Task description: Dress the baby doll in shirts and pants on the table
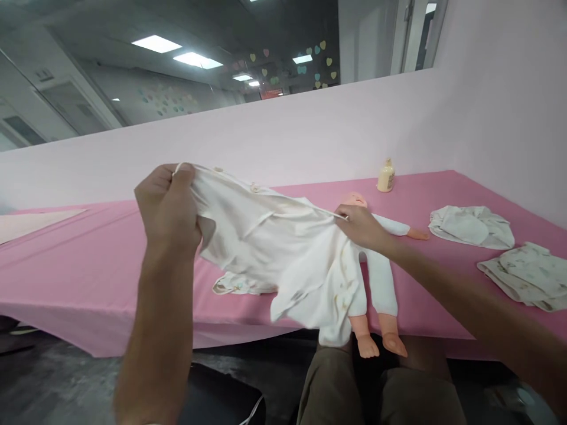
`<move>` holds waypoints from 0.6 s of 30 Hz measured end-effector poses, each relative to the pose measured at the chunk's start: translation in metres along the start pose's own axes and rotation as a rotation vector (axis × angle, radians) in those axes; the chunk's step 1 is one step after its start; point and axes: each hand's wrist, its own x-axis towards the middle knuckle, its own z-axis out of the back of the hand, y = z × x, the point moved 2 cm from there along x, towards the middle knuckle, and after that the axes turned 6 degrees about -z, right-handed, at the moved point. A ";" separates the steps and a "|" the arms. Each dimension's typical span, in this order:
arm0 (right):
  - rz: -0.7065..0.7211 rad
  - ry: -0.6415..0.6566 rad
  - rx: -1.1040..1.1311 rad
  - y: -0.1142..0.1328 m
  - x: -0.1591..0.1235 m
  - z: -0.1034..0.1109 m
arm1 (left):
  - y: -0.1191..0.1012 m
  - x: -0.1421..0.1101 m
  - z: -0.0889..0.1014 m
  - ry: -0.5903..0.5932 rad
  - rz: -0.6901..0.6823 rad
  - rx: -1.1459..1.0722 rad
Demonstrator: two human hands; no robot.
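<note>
A white baby garment [266, 236] hangs stretched between my two hands above the table. My left hand [170, 200] is closed round one upper corner of it. My right hand [361, 224] pinches the opposite edge, so the cloth sags between them. Behind the garment and my right hand, a baby doll [383, 283] in white clothing lies on its back, its feet at the table's front edge. Part of the doll's head and body is hidden. Under the hanging cloth a patterned piece of fabric [241, 284] shows in part on the table.
The table carries a pink cloth [110, 260]. A pale yellow pump bottle [385, 177] stands near the wall. To the right lie a white cloth bundle [472, 226] and a folded patterned garment [529, 274]. A window [199, 59] runs above the wall.
</note>
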 end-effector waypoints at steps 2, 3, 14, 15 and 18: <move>-0.057 -0.026 0.061 -0.008 0.000 0.019 | 0.022 0.001 0.011 -0.013 0.114 0.009; -0.089 -0.041 0.096 -0.011 -0.002 0.027 | 0.033 -0.001 0.015 0.018 0.160 0.037; -0.205 -0.025 -0.318 -0.041 -0.030 0.062 | 0.090 -0.051 0.046 0.477 0.307 0.322; -0.224 -0.025 -0.348 -0.044 -0.032 0.064 | 0.091 -0.050 0.049 0.438 0.308 0.309; -0.273 -0.023 -0.284 -0.045 -0.034 0.072 | 0.089 -0.041 0.056 0.302 0.321 0.239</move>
